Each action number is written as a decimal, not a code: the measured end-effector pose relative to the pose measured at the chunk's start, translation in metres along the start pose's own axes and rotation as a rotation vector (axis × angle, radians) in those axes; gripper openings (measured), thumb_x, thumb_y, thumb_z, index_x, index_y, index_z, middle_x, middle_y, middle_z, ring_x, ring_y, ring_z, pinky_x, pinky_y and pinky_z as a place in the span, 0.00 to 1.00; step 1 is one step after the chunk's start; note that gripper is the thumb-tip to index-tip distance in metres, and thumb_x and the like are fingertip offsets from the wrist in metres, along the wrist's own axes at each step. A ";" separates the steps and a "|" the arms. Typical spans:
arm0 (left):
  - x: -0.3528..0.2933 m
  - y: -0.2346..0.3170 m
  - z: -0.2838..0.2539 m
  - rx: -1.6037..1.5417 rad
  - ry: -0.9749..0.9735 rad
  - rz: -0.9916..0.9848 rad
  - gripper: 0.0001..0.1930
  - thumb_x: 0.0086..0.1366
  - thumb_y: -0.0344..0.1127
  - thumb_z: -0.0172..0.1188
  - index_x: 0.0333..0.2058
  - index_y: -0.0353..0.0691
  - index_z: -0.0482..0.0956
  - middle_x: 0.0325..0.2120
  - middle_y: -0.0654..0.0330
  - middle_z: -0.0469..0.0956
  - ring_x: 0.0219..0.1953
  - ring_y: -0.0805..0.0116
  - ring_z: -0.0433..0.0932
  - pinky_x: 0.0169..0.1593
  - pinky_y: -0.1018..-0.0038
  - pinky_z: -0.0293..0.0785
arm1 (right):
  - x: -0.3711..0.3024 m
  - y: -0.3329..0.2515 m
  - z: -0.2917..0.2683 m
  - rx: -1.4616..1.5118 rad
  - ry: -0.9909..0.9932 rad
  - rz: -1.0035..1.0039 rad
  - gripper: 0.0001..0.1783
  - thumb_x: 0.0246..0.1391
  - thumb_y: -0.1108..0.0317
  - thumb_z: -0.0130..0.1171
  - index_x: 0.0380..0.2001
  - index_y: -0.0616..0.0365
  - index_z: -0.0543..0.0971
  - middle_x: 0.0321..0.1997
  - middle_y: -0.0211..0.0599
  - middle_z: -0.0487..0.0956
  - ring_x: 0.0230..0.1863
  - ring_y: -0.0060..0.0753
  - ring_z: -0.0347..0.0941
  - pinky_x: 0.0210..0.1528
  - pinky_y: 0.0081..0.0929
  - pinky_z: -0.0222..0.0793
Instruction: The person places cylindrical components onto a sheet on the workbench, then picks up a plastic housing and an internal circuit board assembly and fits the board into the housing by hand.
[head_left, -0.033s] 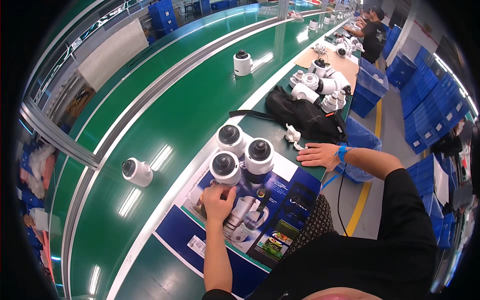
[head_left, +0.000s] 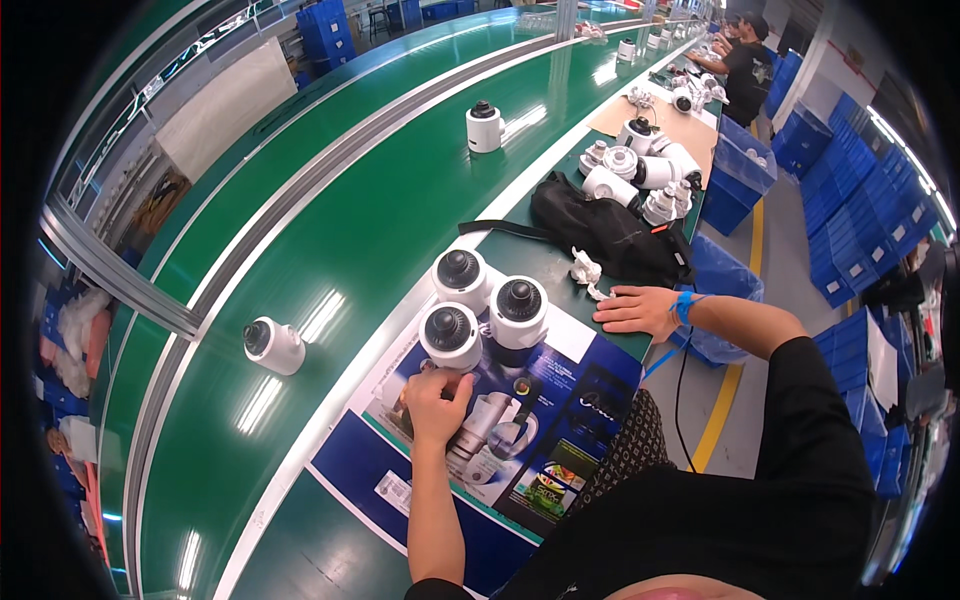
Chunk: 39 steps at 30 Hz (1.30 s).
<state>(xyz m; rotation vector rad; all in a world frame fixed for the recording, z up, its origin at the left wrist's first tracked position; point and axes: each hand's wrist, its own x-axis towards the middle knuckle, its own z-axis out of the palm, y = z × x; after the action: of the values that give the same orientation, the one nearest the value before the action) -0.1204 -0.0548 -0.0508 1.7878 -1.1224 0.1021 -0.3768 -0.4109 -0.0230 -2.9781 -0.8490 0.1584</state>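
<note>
The left hand [head_left: 436, 400] is partly closed, fingers curled against the lower near side of the front white unit [head_left: 450, 338]; whether it grips the unit or only touches it cannot be told. The right hand [head_left: 645, 312] lies palm down, fingers extended, at the bench [head_left: 512, 255] edge, with nothing visible in hold; this placement probably serves as support.

Two further units, the rear unit [head_left: 460, 272] and the right unit [head_left: 519, 312], stand just beyond the left hand, close beside the front one. All three stand upright, black tops up, presumably for stability. The printed cardboard [head_left: 350, 455] beneath the left hand likely protects their bases.

Containers: the near blue bin [head_left: 725, 265], beyond the right wrist, has a clear liner; its contents cannot be made out. The far blue bin [head_left: 727, 195], farther from the right hand, is also lined and holds small pale items.
</note>
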 end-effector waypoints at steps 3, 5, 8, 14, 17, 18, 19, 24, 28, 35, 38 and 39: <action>0.001 0.001 0.000 0.000 -0.033 0.001 0.09 0.49 0.37 0.69 0.19 0.42 0.78 0.17 0.62 0.77 0.23 0.61 0.74 0.33 0.65 0.65 | -0.001 -0.001 0.000 0.002 0.000 0.012 0.49 0.38 0.59 0.64 0.66 0.51 0.56 0.73 0.40 0.53 0.73 0.43 0.48 0.70 0.52 0.45; 0.000 0.000 0.001 0.013 -0.031 -0.003 0.09 0.50 0.37 0.69 0.20 0.42 0.78 0.17 0.62 0.77 0.23 0.61 0.74 0.34 0.65 0.65 | 0.000 -0.001 0.000 -0.006 -0.006 0.013 0.49 0.38 0.59 0.64 0.66 0.51 0.56 0.73 0.39 0.53 0.73 0.43 0.48 0.71 0.51 0.45; 0.000 -0.001 0.000 0.028 -0.029 -0.006 0.08 0.50 0.37 0.68 0.20 0.42 0.79 0.17 0.62 0.77 0.24 0.61 0.74 0.35 0.65 0.65 | 0.000 0.000 0.000 0.004 -0.003 0.008 0.49 0.39 0.59 0.64 0.66 0.51 0.56 0.73 0.39 0.53 0.73 0.43 0.48 0.71 0.51 0.44; 0.000 0.001 0.001 0.026 -0.038 -0.028 0.08 0.50 0.36 0.68 0.21 0.42 0.79 0.18 0.63 0.77 0.25 0.61 0.74 0.36 0.66 0.65 | -0.001 0.000 0.000 0.004 -0.009 0.009 0.49 0.39 0.56 0.65 0.66 0.51 0.56 0.73 0.39 0.53 0.73 0.43 0.47 0.71 0.51 0.43; 0.000 0.001 0.002 0.038 -0.043 -0.030 0.08 0.50 0.36 0.68 0.21 0.42 0.79 0.18 0.62 0.78 0.25 0.61 0.74 0.36 0.66 0.65 | -0.002 0.000 0.000 0.009 -0.015 0.013 0.49 0.40 0.56 0.65 0.66 0.51 0.56 0.73 0.40 0.53 0.73 0.43 0.48 0.71 0.51 0.44; 0.000 0.000 0.002 0.038 -0.043 -0.031 0.08 0.50 0.36 0.68 0.21 0.42 0.79 0.18 0.62 0.78 0.25 0.61 0.74 0.36 0.66 0.65 | -0.001 0.000 0.000 0.009 -0.016 0.013 0.49 0.40 0.56 0.65 0.66 0.51 0.56 0.73 0.40 0.53 0.73 0.43 0.48 0.71 0.51 0.44; 0.000 0.000 0.001 0.033 -0.037 -0.031 0.08 0.50 0.36 0.68 0.21 0.42 0.79 0.18 0.62 0.78 0.25 0.61 0.74 0.36 0.66 0.65 | -0.001 0.000 0.000 0.005 -0.011 0.012 0.49 0.40 0.55 0.65 0.66 0.51 0.57 0.73 0.40 0.53 0.73 0.43 0.48 0.71 0.51 0.44; 0.001 0.002 0.001 0.029 -0.035 -0.030 0.08 0.51 0.36 0.68 0.21 0.41 0.78 0.18 0.62 0.78 0.25 0.61 0.75 0.37 0.66 0.65 | -0.001 0.000 0.000 0.005 0.013 0.009 0.49 0.40 0.55 0.65 0.66 0.51 0.57 0.73 0.40 0.53 0.73 0.43 0.48 0.71 0.51 0.45; 0.001 0.001 0.001 0.019 -0.035 -0.033 0.08 0.51 0.37 0.68 0.21 0.41 0.78 0.19 0.62 0.78 0.25 0.61 0.74 0.37 0.66 0.65 | -0.001 0.000 0.001 0.007 0.022 0.007 0.49 0.40 0.55 0.65 0.66 0.51 0.57 0.72 0.40 0.54 0.72 0.43 0.49 0.70 0.51 0.45; 0.000 0.001 0.001 0.021 -0.039 -0.036 0.08 0.51 0.36 0.68 0.21 0.41 0.78 0.19 0.61 0.78 0.25 0.60 0.74 0.37 0.66 0.65 | -0.001 0.000 0.002 0.059 0.050 0.009 0.53 0.32 0.63 0.66 0.66 0.48 0.56 0.72 0.39 0.54 0.73 0.43 0.49 0.71 0.52 0.44; 0.000 0.001 0.001 0.029 -0.034 -0.034 0.08 0.51 0.36 0.68 0.21 0.41 0.78 0.19 0.62 0.78 0.25 0.60 0.74 0.37 0.66 0.64 | -0.001 0.000 0.003 0.057 0.046 0.009 0.54 0.31 0.63 0.67 0.66 0.48 0.56 0.73 0.39 0.53 0.73 0.43 0.48 0.71 0.52 0.44; 0.000 0.001 0.001 0.029 -0.034 -0.034 0.08 0.51 0.36 0.68 0.21 0.41 0.78 0.19 0.62 0.78 0.25 0.60 0.74 0.37 0.66 0.64 | -0.001 0.000 0.003 0.057 0.046 0.009 0.54 0.31 0.63 0.67 0.66 0.48 0.56 0.73 0.39 0.53 0.73 0.43 0.48 0.71 0.52 0.44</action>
<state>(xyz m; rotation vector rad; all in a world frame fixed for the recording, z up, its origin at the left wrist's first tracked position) -0.1220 -0.0558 -0.0508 1.8398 -1.1191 0.0675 -0.3783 -0.4117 -0.0262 -2.9212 -0.8121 0.1117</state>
